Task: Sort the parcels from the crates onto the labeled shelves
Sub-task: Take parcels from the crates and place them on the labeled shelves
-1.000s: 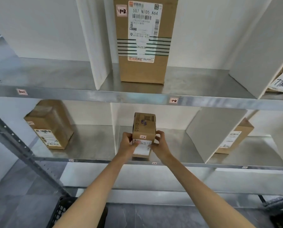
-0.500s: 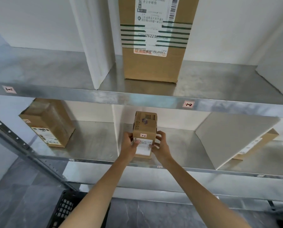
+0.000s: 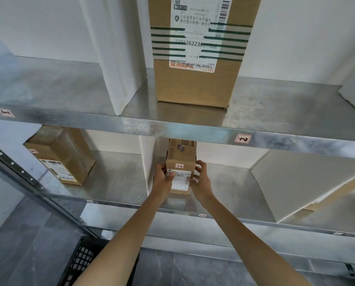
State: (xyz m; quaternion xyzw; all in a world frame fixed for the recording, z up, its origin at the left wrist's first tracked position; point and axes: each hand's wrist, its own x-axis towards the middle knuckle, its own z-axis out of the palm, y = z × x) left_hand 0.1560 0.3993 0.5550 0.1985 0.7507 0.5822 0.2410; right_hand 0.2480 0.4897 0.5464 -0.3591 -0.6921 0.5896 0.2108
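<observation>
A small upright cardboard parcel (image 3: pixel 180 157) with a white address label and a small red-edged tag stands on the lower metal shelf (image 3: pixel 118 182), just right of a white divider (image 3: pixel 148 162). My left hand (image 3: pixel 162 180) grips its left side, thumb across the label. My right hand (image 3: pixel 200 180) holds its right side, fingers partly spread. The parcel's top is hidden behind the upper shelf's front edge (image 3: pixel 172 126), which carries a tag reading 1-2 (image 3: pixel 243 138).
A tall taped parcel (image 3: pixel 195 58) stands on the upper shelf. Another box (image 3: pixel 59 157) sits in the lower left bay, and one (image 3: pixel 337 193) lies behind a slanted white divider (image 3: pixel 304 182) at right. A black crate (image 3: pixel 83 263) is on the grey floor below.
The view has moved closer to the shelves. Both hands have pushed the small parcel deeper into the lower bay, its top now under the upper shelf's edge.
</observation>
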